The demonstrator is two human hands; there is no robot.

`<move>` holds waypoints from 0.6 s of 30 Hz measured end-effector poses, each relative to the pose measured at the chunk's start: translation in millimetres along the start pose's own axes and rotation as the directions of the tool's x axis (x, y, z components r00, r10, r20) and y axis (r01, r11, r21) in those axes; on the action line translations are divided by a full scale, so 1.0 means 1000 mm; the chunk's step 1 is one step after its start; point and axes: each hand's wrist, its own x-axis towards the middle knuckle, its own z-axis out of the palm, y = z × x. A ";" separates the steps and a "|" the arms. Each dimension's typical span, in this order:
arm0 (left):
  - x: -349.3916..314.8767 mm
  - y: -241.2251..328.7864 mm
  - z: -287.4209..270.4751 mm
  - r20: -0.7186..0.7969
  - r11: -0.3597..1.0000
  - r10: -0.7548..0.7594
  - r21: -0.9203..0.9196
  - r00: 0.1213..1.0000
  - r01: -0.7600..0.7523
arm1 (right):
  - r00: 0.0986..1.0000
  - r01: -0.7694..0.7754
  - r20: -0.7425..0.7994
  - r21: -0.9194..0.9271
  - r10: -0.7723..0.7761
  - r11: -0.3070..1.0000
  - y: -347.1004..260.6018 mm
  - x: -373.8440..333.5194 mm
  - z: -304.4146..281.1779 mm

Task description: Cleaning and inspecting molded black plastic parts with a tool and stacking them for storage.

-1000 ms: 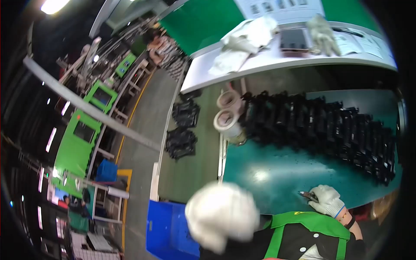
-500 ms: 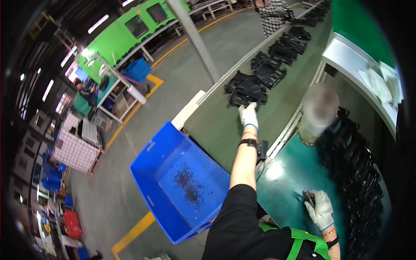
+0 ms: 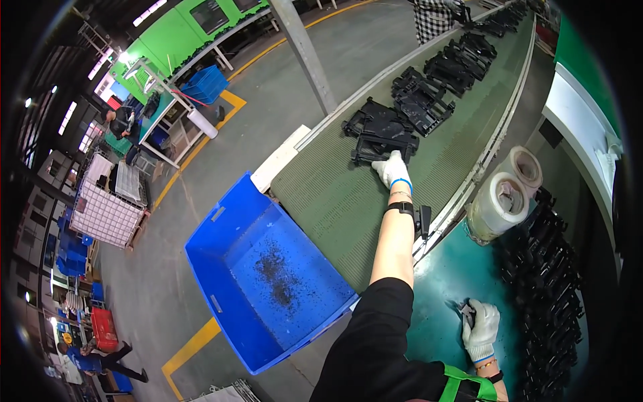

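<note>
My left hand point(image 3: 392, 169), in a white glove, reaches out over the conveyor belt point(image 3: 328, 201). Its fingers are closed on the near edge of a black plastic frame point(image 3: 383, 130), which lies on the belt. Beyond that frame more black plastic frames point(image 3: 423, 100) stretch away in a row. At the lower right, my gloved right hand point(image 3: 482, 327) rests over the green tabletop point(image 3: 435, 331). It is closed round a small dark metal hand tool point(image 3: 465, 311) that looks like nippers; the palm hides most of the tool.
Left of the belt's end stands a blue bin point(image 3: 234, 288) with black scraps on its bottom. Rolls of clear film point(image 3: 499, 204) stand beside the belt. Stacked black parts point(image 3: 542, 295) line the table's right side. A grey post point(image 3: 305, 57) rises past the belt. Other people are farther off.
The whole view has shifted slightly. My left hand stays at the black frame's near edge, and my right hand still holds the tool. A walking person now shows at the lower left.
</note>
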 end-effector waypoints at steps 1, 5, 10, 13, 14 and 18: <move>0.011 0.001 -0.002 0.005 0.999 0.032 -0.020 0.999 -0.032 | 1.000 0.005 -0.001 0.027 -0.005 1.000 0.002 0.001 0.001; -0.013 -0.021 0.028 0.188 0.969 0.063 -0.246 0.980 -0.015 | 0.998 -0.068 0.010 -0.019 0.069 0.997 0.010 0.000 -0.007; 0.020 -0.029 -0.011 0.266 0.712 0.013 -0.679 0.964 0.178 | 0.998 -0.064 -0.006 -0.003 0.064 0.998 0.010 0.003 -0.006; 0.058 -0.017 -0.016 0.253 0.599 0.045 -0.781 0.966 0.176 | 0.998 -0.066 0.019 0.020 0.065 0.998 0.006 0.005 -0.007; 0.063 -0.009 -0.008 0.203 0.588 0.053 -0.798 0.978 0.133 | 0.997 -0.066 0.039 0.024 0.065 0.998 0.007 0.006 -0.010; 0.048 0.019 0.029 0.182 0.659 -0.076 -0.729 0.980 0.186 | 0.996 -0.080 0.044 0.010 0.079 0.997 0.010 0.002 -0.017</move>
